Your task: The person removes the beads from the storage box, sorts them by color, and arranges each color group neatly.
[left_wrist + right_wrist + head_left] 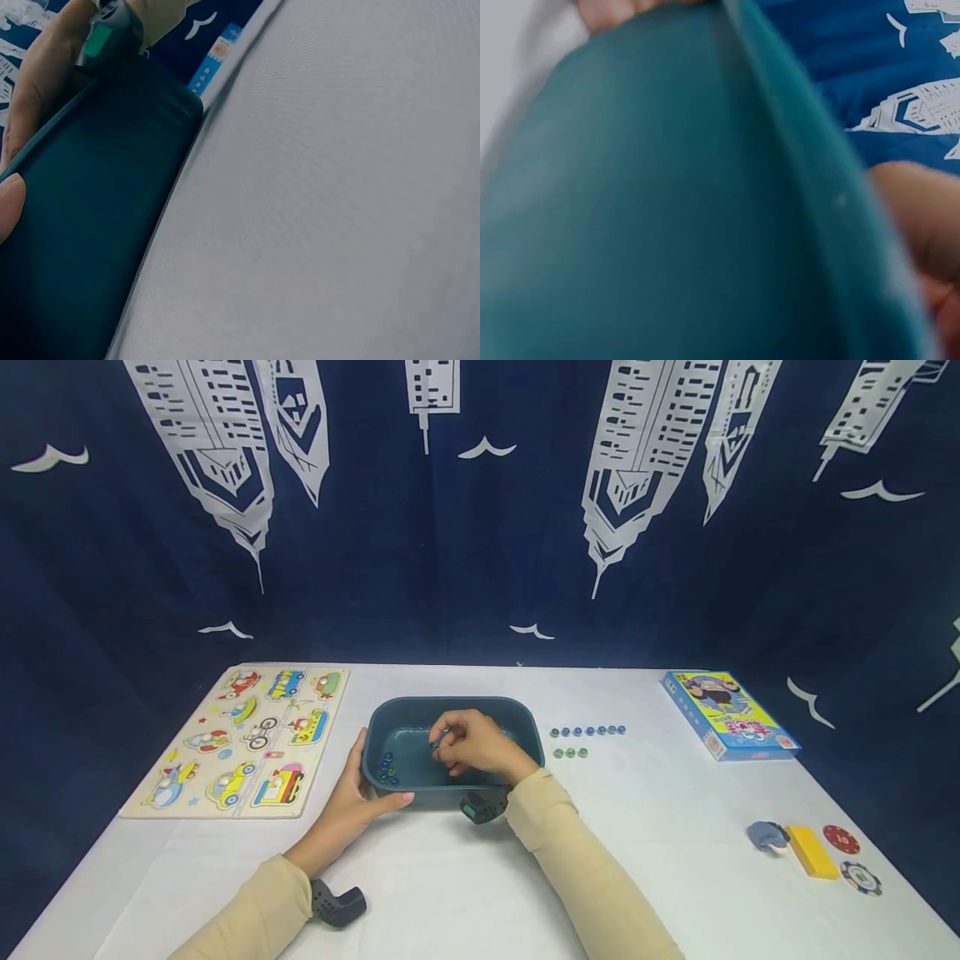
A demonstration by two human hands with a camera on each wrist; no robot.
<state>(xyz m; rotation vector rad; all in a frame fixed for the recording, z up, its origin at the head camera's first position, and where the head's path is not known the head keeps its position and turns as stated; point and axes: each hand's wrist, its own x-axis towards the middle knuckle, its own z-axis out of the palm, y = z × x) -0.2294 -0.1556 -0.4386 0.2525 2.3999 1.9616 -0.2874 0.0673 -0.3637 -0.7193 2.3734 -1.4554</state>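
Observation:
A dark teal plastic basin [453, 797] stands on the white table. My left hand [352, 802] holds its near left corner, the thumb against the front wall and the fingers along the left side. Over the inside of the basin, my right hand [480, 745] pinches a small blue marble [434, 746] at its fingertips. Several dark blue and green marbles [387, 770] lie in the basin's left end. In the left wrist view, the left thumb [10, 206] touches the basin wall [97, 202]. The basin wall hides most of the right hand [919, 225] in the right wrist view.
Right of the basin lie a row of several blue marbles [589, 731] and a row of three green ones [571, 752]. A wooden picture puzzle [240, 743] lies left. At right are a boxed game [731, 714], a yellow block [812, 852], chips [861, 877] and a grey-blue object [767, 836].

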